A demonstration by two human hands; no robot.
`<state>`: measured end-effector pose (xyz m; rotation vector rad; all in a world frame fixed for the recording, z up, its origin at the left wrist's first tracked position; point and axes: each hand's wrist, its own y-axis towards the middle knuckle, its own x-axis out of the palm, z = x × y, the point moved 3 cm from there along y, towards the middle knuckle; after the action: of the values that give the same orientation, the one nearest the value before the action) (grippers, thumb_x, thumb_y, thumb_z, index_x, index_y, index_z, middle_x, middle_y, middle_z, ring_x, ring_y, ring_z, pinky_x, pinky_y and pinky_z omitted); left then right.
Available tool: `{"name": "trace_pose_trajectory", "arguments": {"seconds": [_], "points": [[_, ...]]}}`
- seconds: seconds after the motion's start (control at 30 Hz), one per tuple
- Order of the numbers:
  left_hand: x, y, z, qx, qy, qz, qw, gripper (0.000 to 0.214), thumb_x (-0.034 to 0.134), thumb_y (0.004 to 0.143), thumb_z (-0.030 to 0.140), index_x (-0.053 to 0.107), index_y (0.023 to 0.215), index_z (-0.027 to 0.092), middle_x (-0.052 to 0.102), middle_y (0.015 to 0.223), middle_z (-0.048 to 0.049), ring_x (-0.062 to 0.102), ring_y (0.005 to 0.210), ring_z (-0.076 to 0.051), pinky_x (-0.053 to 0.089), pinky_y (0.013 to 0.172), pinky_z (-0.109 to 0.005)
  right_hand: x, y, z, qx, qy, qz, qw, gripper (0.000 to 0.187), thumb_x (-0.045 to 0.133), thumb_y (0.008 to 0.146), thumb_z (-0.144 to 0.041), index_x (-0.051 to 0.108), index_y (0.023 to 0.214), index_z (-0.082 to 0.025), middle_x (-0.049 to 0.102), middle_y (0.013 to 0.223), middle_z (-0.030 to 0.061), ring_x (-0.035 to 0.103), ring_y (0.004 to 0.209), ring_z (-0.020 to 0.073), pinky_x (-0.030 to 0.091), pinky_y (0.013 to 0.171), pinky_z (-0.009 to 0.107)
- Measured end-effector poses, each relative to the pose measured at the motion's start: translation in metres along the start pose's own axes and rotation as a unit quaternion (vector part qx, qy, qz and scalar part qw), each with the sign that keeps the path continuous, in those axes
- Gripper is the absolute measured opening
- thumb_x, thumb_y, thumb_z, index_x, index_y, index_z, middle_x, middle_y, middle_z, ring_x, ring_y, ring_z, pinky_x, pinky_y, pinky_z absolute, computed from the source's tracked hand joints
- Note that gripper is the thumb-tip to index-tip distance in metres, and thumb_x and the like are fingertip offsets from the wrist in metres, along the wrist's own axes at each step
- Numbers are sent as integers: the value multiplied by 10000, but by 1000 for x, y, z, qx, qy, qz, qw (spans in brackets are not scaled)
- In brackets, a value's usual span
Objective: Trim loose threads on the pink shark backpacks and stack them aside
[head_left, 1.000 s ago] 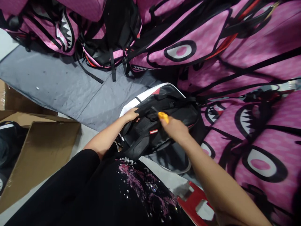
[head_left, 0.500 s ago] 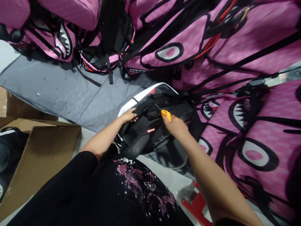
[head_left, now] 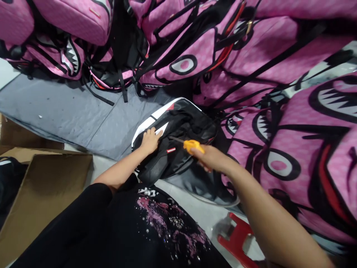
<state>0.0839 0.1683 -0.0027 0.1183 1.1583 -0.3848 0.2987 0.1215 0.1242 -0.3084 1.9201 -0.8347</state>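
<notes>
Pink bags (head_left: 276,48) crowded the far and right sides of a grey sheet (head_left: 67,108). Mid-scene lay a slack, white-edged black bag (head_left: 181,160) with a red-and-white label (head_left: 171,150). The right hand (head_left: 213,158) gripped a yellow-handled tool (head_left: 192,146) over it; the left hand (head_left: 150,142) touched it, grip unclear.

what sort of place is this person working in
Probably a bag workshop or packing area: many similar pink bags are piled around, a cardboard box stands at the left, and the right hand holds an orange-handled tool over a black bag.
</notes>
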Motion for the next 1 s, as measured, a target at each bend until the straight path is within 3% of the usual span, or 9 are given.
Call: {"name": "trace_pose_trajectory", "arguments": {"seconds": [0.13, 0.2, 0.3, 0.43, 0.6, 0.7, 0.8, 0.93, 1.0], "points": [[11, 3, -3, -7, -19, -10, 1000, 776, 669, 822, 226, 319, 1515, 230, 452, 1378, -161, 465, 1208, -309, 416, 977, -400, -2, -8, 8, 20, -23, 31, 999, 502, 408, 957, -545, 595, 1203, -150, 673, 681, 82, 605, 485, 199, 451, 501, 289], [14, 11, -9, -75, -51, -14, 996, 744, 695, 808, 250, 384, 1483, 198, 509, 1327, -163, 504, 1192, -307, 438, 964, -380, 1, -11, 7, -5, -21, -4, 1000, 473, 421, 959, -535, 592, 1219, -179, 670, 665, 62, 604, 499, 191, 455, 528, 283], [7, 27, -16, -121, -136, -13, 983, 582, 672, 834, 272, 513, 1385, 175, 570, 1295, -141, 538, 1196, -277, 430, 1008, -351, -5, -19, 15, 23, -20, 71, 997, 451, 405, 969, -515, 591, 1176, -160, 657, 657, 57, 592, 502, 175, 451, 538, 272], [-35, 28, -5, -165, -117, 98, 974, 582, 622, 867, 263, 469, 1420, 166, 510, 1377, -165, 470, 1286, -307, 373, 1079, -420, -11, -34, 43, -9, 46, -57, 997, 410, 386, 969, -512, 578, 1065, -163, 593, 610, 19, 546, 452, 142, 420, 490, 248], [-64, -55, 58, 10, -11, 48, 999, 773, 612, 868, 469, 303, 1523, 198, 258, 1579, -183, 311, 1414, -360, 339, 1099, -501, -49, -44, 99, 109, -41, 171, 978, 407, 398, 961, -505, 576, 982, -140, 610, 629, 62, 575, 502, 155, 384, 506, 249], [-37, -113, 72, 65, 99, -59, 991, 925, 758, 753, 438, 310, 1525, 194, 135, 1613, -221, 198, 1469, -395, 303, 1116, -540, -42, -47, 109, 71, -19, 136, 988, 402, 394, 959, -511, 577, 954, -154, 607, 594, 54, 570, 475, 153, 384, 491, 245], [-14, -132, 53, -14, 132, -65, 989, 862, 740, 765, 197, 326, 1521, 179, 189, 1588, -258, 221, 1464, -410, 337, 1095, -541, -23, -54, 108, 54, 19, 123, 991, 386, 407, 961, -504, 560, 996, -151, 586, 567, 32, 556, 423, 150, 389, 449, 243], [-18, -110, 23, -103, -142, 35, 984, 482, 506, 913, 171, 532, 1393, 150, 567, 1371, -195, 542, 1268, -332, 438, 1039, -464, 11, -49, 105, 13, 134, -18, 991, 347, 381, 983, -471, 531, 1017, -159, 535, 536, -14, 532, 386, 142, 405, 395, 237], [-25, -93, 17, -103, -372, 74, 919, 370, 513, 927, 247, 639, 1262, 150, 685, 1211, -130, 631, 1143, -280, 473, 1020, -414, 22, -36, 103, -11, 137, -97, 986, 361, 362, 992, -469, 536, 1011, -153, 529, 527, -18, 528, 383, 137, 407, 390, 230]]}}
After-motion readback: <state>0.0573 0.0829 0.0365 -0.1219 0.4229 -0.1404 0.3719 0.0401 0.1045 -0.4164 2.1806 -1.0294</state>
